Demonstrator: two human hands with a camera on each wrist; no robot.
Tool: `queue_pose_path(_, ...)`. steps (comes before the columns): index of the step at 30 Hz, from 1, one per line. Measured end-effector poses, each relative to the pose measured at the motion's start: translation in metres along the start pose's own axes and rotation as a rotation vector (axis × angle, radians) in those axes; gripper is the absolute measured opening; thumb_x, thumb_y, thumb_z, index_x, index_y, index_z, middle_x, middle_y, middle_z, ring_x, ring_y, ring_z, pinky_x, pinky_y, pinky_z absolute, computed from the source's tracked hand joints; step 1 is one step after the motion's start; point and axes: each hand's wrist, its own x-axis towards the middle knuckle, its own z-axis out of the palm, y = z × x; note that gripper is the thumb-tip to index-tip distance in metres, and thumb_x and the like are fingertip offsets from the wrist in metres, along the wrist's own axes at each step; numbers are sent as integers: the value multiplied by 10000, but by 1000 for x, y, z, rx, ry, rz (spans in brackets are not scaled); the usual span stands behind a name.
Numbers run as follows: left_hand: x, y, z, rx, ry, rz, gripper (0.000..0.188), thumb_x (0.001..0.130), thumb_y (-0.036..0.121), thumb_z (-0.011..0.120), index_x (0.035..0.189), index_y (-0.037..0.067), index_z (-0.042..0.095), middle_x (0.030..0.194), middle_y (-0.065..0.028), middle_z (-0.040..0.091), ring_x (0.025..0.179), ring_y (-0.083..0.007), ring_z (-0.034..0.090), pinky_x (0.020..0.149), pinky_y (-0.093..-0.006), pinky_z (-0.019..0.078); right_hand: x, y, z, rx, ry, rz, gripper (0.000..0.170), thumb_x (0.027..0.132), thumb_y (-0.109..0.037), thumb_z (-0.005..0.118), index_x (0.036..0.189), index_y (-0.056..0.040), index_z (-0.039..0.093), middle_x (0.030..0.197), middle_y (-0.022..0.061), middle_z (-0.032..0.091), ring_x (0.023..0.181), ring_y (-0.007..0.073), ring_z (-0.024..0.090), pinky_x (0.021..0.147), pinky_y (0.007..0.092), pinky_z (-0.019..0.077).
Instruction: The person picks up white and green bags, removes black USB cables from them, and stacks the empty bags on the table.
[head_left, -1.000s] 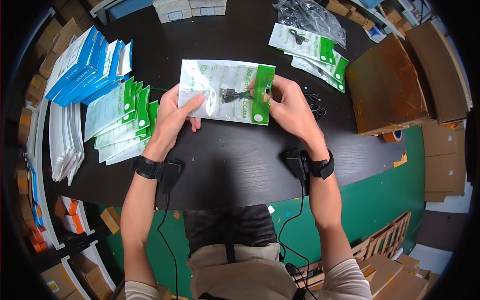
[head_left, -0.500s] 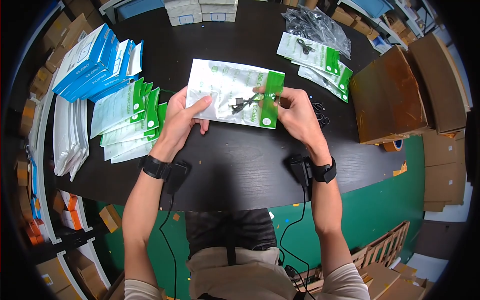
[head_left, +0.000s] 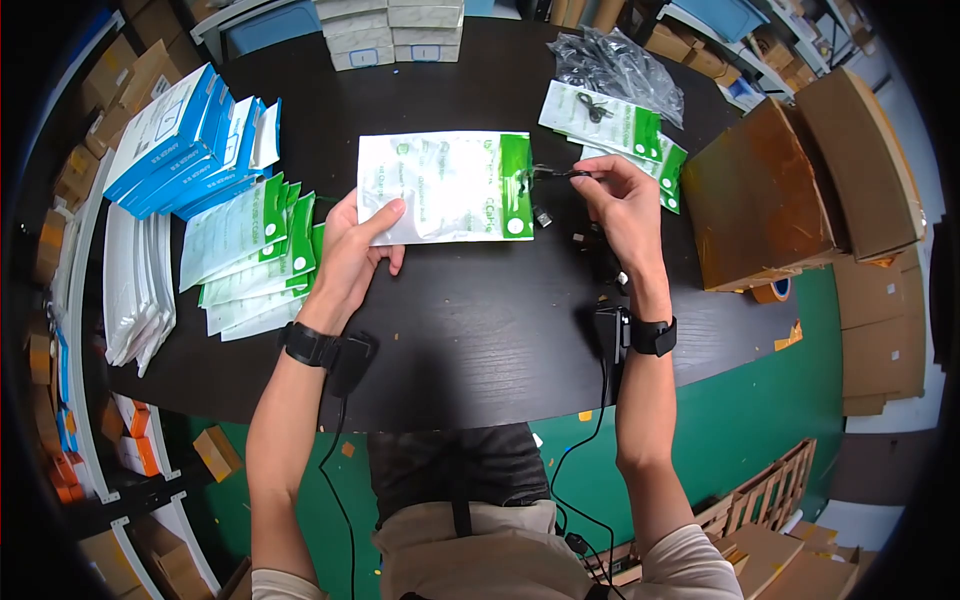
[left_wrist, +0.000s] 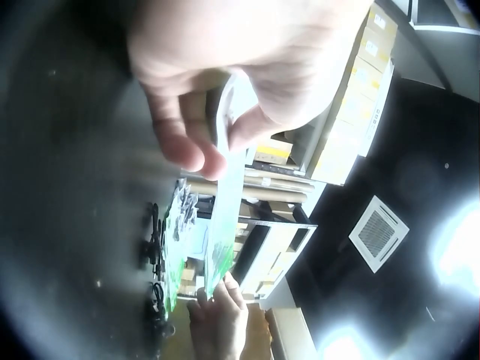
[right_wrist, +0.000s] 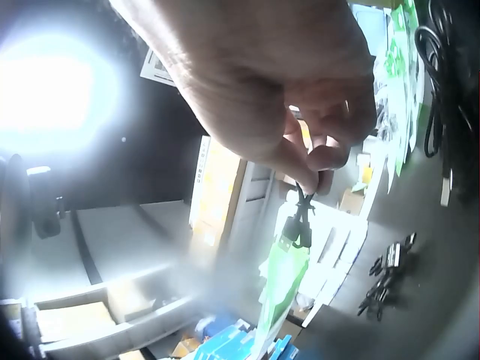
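A white plastic pouch [head_left: 440,190] with a green end strip lies flat in my left hand [head_left: 352,240], gripped at its left edge with the thumb on top. Beyond the pouch's green end, my right hand [head_left: 625,205] pinches a short black USB cable [head_left: 555,174] between thumb and fingertips. In the right wrist view the cable's connectors [right_wrist: 296,232] hang below those fingertips, overlapping the green strip. The left wrist view catches the pouch [left_wrist: 227,195] edge-on, with the right hand [left_wrist: 219,319] at its far end.
Several green-and-white pouches [head_left: 235,235] fan out at left beside blue boxes [head_left: 165,135] and white sleeves [head_left: 138,285]. More pouches [head_left: 600,118] and a clear plastic bag [head_left: 620,72] lie at back right. Loose black cables [right_wrist: 388,274] lie on the table. A cardboard box [head_left: 765,200] stands right.
The cable seen inside the pouch earlier now shows beyond its green end, in my right hand, which has drawn away to the right. My left hand keeps its grip on the pouch.
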Motion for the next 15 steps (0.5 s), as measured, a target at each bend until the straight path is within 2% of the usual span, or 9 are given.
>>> queue_pose_path(2,-1,0,0,-1,-9,5,259,969,148,663,1157,-14,590,946,-122,704,550,-131,582,434,-254,453,3,0,-12,30,47,-9,129,869,-25,726,996,-3,728,767,-16,640,569,13,451,517,213,359)
queue_pose_path(5,0,0,1,1,-23,8,264,969,147,662,1163,-15,588,943,-120,704,546,-131,582,436,-253,454,3,-1,-33,-15,203,-4,119,884,-47,737,1003,-30,737,799,-42,653,559,-7,420,490,193,293)
queue_pose_path(10,0,-1,1,-17,-13,-3,259,968,150,665,1153,-14,589,935,-120,704,538,-132,580,441,-252,455,-12,3,-52,-44,195,29,122,884,-67,744,999,-26,742,825,-36,668,560,-10,425,494,185,286)
queue_pose_path(15,-1,1,-2,-19,-17,-5,251,965,150,670,1142,-10,589,916,-117,700,535,-133,579,447,-255,459,-24,27,-55,-198,100,13,176,894,-95,740,1045,-4,739,854,-15,687,627,0,471,546,188,341)
